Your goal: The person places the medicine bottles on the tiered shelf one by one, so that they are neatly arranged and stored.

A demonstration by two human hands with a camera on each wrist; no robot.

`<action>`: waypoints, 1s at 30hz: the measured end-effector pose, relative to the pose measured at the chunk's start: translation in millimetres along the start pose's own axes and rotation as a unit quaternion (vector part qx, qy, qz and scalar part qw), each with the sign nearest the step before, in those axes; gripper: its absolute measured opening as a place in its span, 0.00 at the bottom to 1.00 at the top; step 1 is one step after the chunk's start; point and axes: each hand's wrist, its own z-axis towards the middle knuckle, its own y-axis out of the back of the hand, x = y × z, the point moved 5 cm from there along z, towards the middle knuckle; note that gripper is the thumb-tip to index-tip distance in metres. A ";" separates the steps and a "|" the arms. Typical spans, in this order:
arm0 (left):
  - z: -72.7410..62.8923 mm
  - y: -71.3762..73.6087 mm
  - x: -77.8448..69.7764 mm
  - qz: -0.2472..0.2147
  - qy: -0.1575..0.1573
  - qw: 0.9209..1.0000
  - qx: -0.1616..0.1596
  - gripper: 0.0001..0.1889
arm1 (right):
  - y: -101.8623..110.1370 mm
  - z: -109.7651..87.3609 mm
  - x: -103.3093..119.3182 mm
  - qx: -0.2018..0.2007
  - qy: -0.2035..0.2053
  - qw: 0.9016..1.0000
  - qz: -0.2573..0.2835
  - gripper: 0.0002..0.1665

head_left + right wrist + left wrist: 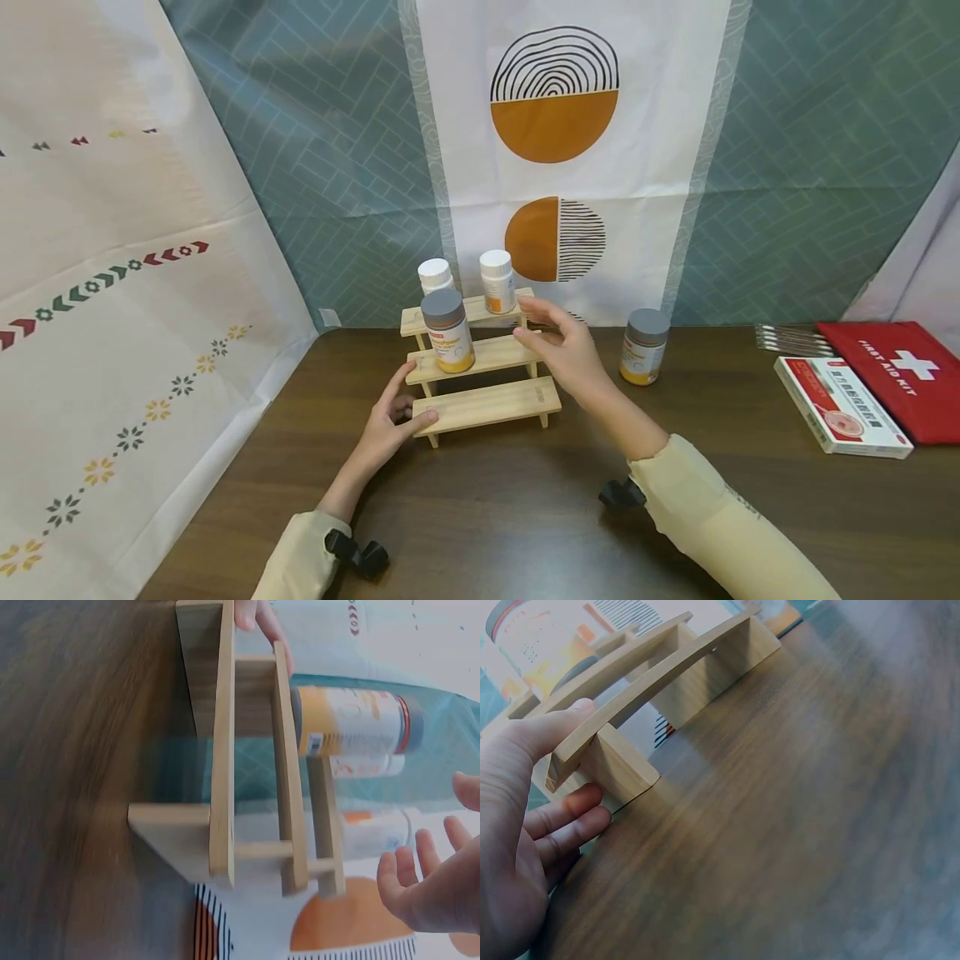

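Note:
A three-step wooden display stand (495, 404) stands on the table. My left hand (386, 425) holds its left end; in the left wrist view the thumb (559, 727) lies over a step and the other fingers sit low beside the leg. A grey-capped supplement bottle (452, 342) stands upright on the middle step. On the top step are two white pill bottles, one at the right (498, 287) and one (437, 275) partly hidden behind the grey-capped bottle. My right hand (566, 350) is near the stand's upper right end, fingers loosely bent, holding nothing; the right wrist view shows it apart from the steps.
Right of the stand, another grey-capped bottle (645, 346) stands on the table (525, 517). Farther right lie a white and red medicine box (843, 408), a red first aid pouch (915, 392) and a pack of cotton swabs (793, 340). Hanging cloth (360, 167) borders the back and left.

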 end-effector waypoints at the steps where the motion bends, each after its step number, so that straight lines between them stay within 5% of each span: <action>1: -0.4 0.5 0.4 0.000 0.001 1.000 -0.001 0.44 | 3.6 -1.0 -0.4 -0.002 -0.001 1.000 -0.003 0.28; 18: 0.3 0.4 2.3 0.003 0.007 1.000 0.000 0.44 | 67.1 -20.9 -9.2 -0.050 0.009 0.998 -0.037 0.26; 30: -0.6 1.2 1.8 0.004 0.005 1.000 0.002 0.44 | 128.7 -24.2 -12.3 -0.154 0.009 0.983 -0.103 0.23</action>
